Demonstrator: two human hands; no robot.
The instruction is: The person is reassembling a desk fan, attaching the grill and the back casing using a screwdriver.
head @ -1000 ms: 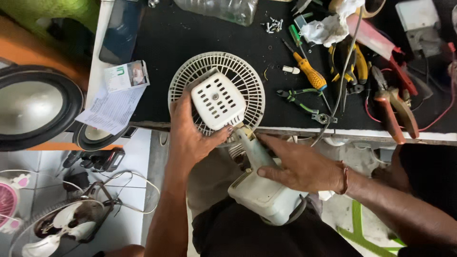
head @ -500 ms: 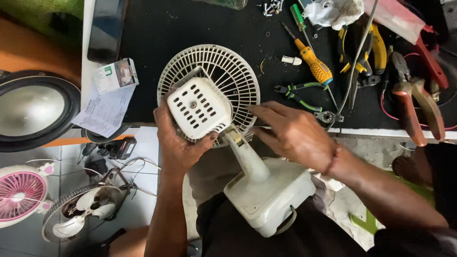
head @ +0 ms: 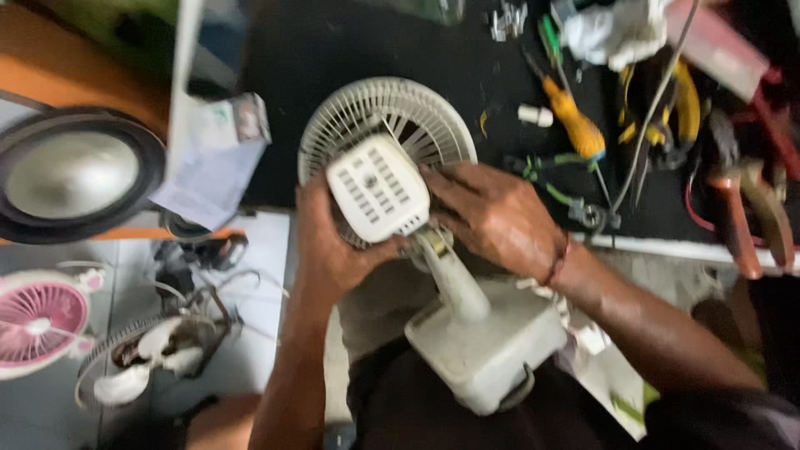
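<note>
Black table (head: 333,50): tools along its right side. White desk fan (head: 392,192): grille over the table's near edge, base on the person's lap. Left hand (head: 329,242): fingers wrapped under the motor housing. Right hand (head: 492,212): fingers pressed against the housing's right side. Yellow-handled screwdriver (head: 571,125): nearby.

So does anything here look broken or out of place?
Yes. On the floor at lower left a fan lies taken apart, loose wires around it. The bench is strewn with tools, among them a screwdriver. The white fan held by the left hand and right hand looks whole.
</note>
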